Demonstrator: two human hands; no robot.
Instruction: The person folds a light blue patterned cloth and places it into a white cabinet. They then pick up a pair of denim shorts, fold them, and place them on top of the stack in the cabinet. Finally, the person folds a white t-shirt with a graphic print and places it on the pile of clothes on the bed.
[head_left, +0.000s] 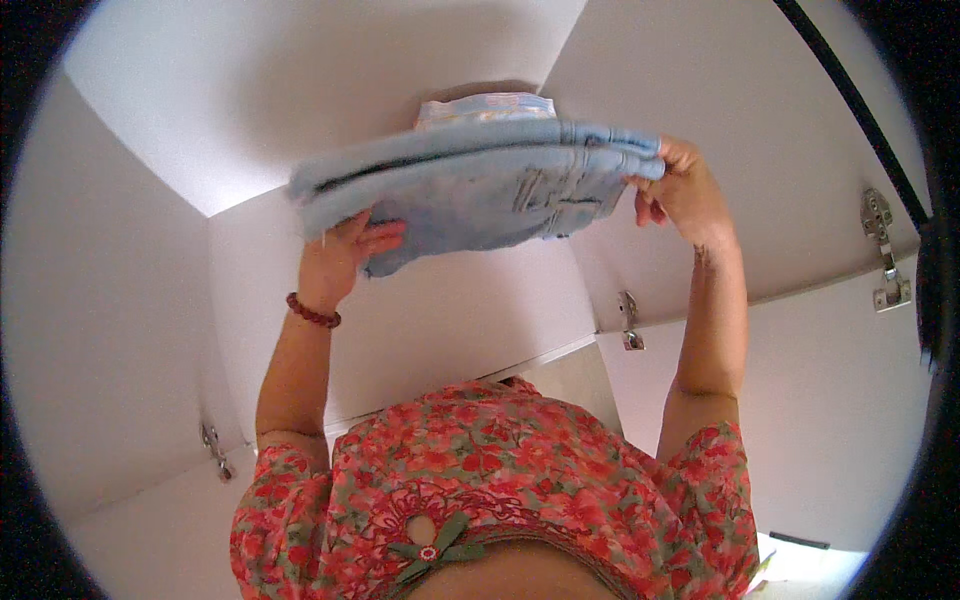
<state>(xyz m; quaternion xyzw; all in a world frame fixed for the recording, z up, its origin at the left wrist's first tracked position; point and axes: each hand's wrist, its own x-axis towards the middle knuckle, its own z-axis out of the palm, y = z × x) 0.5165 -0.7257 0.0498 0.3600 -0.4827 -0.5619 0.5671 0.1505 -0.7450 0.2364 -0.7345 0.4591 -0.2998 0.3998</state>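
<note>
Folded light-blue denim trousers (465, 195) are held up in the air between both hands, blurred at the left end. My right hand (690, 191) grips their waistband end, fingers curled round the edge. My left hand (337, 259), with a dark red bead bracelet (313, 311) on its wrist, is at the leg end. Its fingers lie against the denim, and part of its grip is hidden behind the fabric. Just beyond the trousers, a pale folded item (487, 106) with a faint pattern sits near the back corner, mostly covered by them.
White cabinet panels (150, 97) surround the hands on the left, back and right. Metal hinges (883, 251) join an open door (832, 390) on the right, and another hinge (217, 450) is at lower left. A black strap (851, 97) crosses the upper right.
</note>
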